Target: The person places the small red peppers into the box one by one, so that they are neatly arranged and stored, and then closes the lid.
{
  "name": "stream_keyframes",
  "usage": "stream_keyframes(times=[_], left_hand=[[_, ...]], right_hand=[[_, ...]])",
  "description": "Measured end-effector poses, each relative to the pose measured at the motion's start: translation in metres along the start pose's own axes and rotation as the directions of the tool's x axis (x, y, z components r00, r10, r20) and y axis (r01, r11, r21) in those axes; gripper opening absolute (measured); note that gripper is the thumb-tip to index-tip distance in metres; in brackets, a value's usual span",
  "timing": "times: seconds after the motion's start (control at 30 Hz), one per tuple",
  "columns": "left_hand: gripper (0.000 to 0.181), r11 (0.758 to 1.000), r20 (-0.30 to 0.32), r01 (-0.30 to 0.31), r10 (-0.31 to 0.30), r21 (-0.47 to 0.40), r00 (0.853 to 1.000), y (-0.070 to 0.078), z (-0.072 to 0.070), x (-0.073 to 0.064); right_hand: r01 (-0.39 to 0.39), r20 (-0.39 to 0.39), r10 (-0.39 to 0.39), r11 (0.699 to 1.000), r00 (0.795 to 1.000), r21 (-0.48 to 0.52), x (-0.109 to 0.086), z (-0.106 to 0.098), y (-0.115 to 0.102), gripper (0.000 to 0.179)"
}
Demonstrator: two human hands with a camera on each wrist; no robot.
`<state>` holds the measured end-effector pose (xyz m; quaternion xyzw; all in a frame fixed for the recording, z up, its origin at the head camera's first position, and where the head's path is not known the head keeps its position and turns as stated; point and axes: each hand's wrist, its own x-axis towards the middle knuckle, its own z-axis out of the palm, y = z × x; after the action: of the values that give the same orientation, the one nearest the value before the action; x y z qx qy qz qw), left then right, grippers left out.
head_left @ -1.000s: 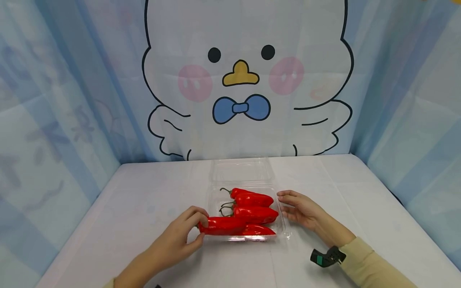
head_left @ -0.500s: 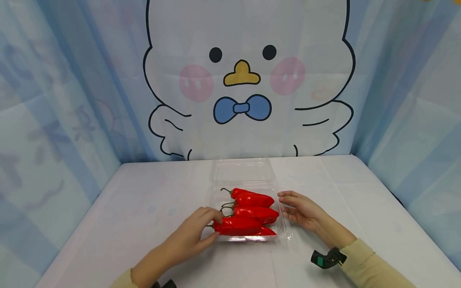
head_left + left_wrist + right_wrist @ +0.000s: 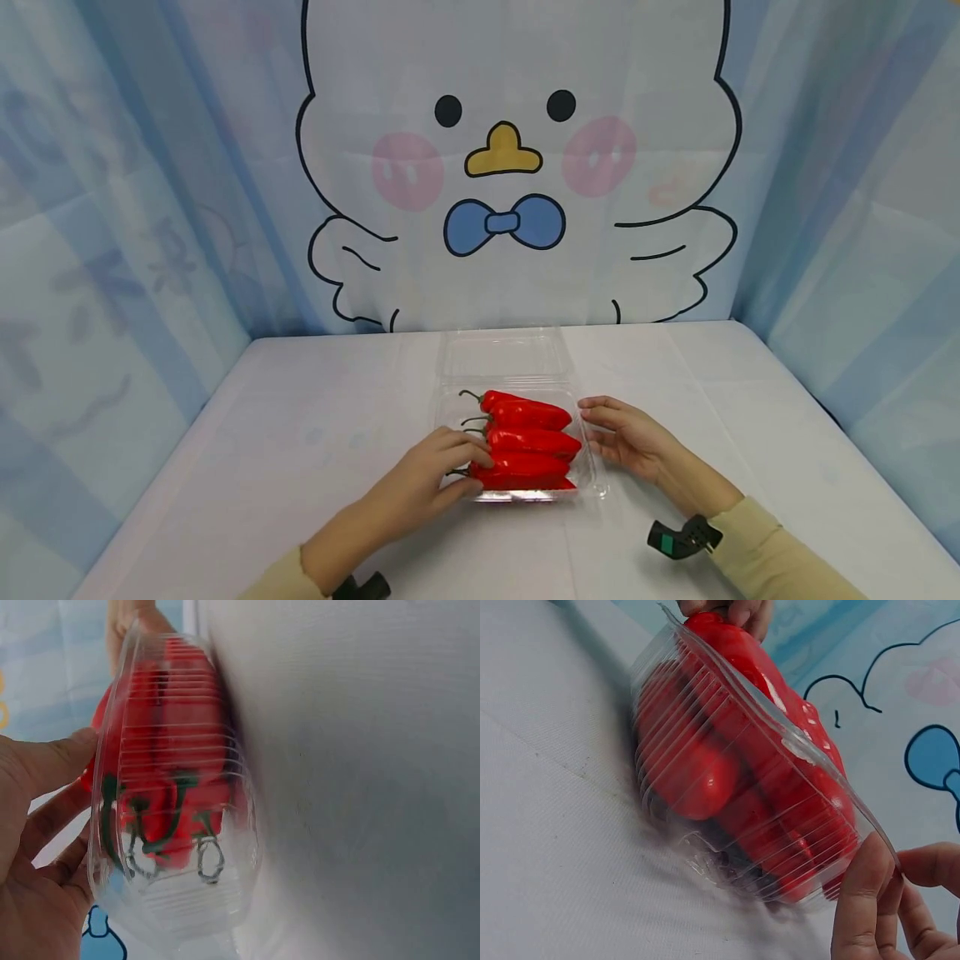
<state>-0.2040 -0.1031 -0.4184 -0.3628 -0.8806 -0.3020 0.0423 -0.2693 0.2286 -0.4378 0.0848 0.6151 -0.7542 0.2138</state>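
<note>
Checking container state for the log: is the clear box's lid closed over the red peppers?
No: in the head view the lid lies flat open behind the tray, leaving the red peppers uncovered.

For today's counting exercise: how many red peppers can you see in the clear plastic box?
4, possibly more hidden: a far pepper, a middle pepper, a near pepper under the left hand, and a bottom pepper peeking out beneath.

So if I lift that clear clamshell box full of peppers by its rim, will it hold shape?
Probably flexes: the clamshell box looks thin and ribbed. The red peppers pile above its rim, so tilting may spill them. Its open lid would likely flop.
</note>
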Motion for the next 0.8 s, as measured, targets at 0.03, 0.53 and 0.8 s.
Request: stream_keyframes(times=[0.03, 0.53, 0.8], left_hand=[[0.023, 1.000, 0.001, -0.003, 0.003, 0.002, 1.000, 0.001, 0.001, 0.001], [0.023, 0.997, -0.066, 0.071, -0.069, 0.019, 0.995, 0.004, 0.006, 0.010], [0.016, 0.958, -0.284, 0.266, -0.287, -0.110, 0.915, -0.028, -0.006, 0.017]], right_hand=[[0.000, 0.004, 0.000, 1.000, 1.000, -0.002, 0.000, 0.000, 0.000, 0.021], [-0.040, 0.026, 0.041, 0.999, 0.999, -0.013, 0.001, 0.001, -0.003, 0.032], [-0.060, 0.058, 0.061, 0.998, 0.996, -0.026, 0.004, -0.002, -0.010, 0.042]])
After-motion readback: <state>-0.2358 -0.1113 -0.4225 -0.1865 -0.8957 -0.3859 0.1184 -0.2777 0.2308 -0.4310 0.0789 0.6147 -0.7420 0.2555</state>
